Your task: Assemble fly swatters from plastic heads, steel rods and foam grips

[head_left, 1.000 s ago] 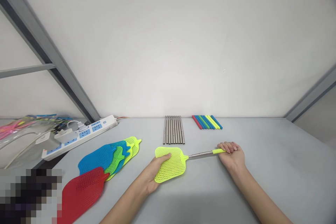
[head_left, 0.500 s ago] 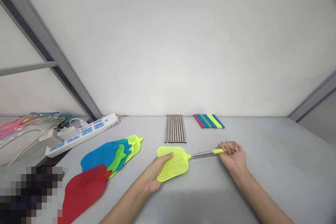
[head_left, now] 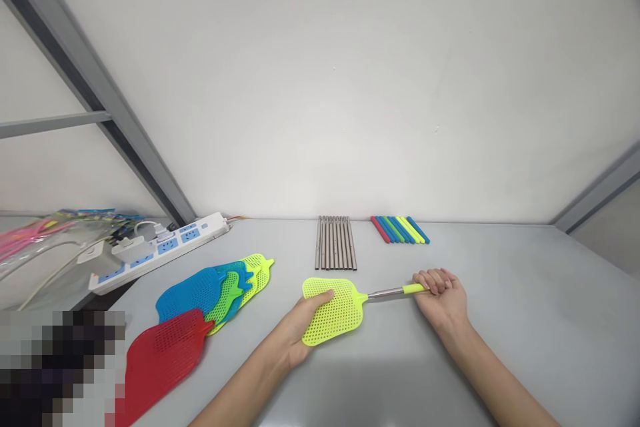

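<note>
While the yellow fly swatter [head_left: 359, 300] lies between both hands at the near middle of the tabletop [head_left: 525, 293], the left hand [head_left: 297, 330] pinches its perforated head [head_left: 336, 321], thumb on top, and the right hand's [head_left: 440, 297] grip curls round the yellow handle [head_left: 413, 288] — how tightly, the view hardly tells. It should handle light, the head thin and bendy, the metal rod [head_left: 386, 293] stiff but slick — best held by head and handle.

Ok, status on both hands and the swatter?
Left hand holds yellow mesh head; right hand around yellow grip. Metal rod between them. No obstruction seen; loose metal tubes lie beyond.
</note>
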The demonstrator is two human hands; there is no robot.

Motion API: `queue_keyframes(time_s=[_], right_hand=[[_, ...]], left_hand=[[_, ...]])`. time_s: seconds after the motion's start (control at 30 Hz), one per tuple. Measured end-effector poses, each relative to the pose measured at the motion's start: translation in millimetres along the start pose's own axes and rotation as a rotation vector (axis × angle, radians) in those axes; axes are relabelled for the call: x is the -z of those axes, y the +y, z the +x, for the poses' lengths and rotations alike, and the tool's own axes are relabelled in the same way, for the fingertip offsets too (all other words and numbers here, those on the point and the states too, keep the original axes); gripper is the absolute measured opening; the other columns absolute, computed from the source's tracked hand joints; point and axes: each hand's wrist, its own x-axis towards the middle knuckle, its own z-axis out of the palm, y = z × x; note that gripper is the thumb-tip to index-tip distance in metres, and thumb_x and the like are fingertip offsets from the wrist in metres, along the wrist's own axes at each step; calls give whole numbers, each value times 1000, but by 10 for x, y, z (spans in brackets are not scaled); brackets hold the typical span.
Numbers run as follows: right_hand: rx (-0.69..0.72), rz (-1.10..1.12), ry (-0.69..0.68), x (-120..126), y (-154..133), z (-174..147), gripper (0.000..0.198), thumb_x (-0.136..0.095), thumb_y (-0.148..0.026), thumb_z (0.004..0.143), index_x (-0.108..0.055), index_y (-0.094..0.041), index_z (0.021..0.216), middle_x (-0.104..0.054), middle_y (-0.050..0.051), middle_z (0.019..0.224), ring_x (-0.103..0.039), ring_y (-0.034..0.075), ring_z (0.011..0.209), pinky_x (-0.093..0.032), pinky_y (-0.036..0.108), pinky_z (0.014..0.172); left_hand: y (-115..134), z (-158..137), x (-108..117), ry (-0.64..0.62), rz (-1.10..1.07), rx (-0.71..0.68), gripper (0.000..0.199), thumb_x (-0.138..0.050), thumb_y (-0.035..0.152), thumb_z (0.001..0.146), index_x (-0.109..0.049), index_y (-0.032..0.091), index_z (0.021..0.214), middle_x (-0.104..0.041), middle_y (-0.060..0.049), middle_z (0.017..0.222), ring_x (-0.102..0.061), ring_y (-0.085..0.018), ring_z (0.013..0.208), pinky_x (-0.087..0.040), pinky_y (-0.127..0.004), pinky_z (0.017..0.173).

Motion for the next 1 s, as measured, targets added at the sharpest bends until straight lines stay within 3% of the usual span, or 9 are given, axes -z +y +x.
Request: queue_keyframes(time_s=[0.2,0.57,1.0], right_hand=[[25,-88,-58,-13,-3,-15,30,-34,-10,67,-12,-17,48,-11,-7,40,-17,7,34,-27,19,37],[-5,63,1,-4,8,-7,29,-34,-11,67,-13,-18,48,-11,-6,40,-14,8,36,-25,20,36],[4,49,-70,42,3,9,29,-35,-12,68,-13,-17,49,-11,-6,41,-13,8,36,-25,21,36]], left_hand=[[-6,-8,3,-33,-9,-11,36,-59,23,67,-52,7,99,-62,-15,91,-59,-25,84,-46,-35,78],[-27,-31,-36,-13,-38,-15,38,-58,20,68,-49,5,102,-60,-17,97,-56,-27,89,-44,-37,81],[-46,-44,-35,5,-66,6,39,-59,21,67,-50,5,102,-60,-17,98,-57,-27,87,-45,-36,80]])
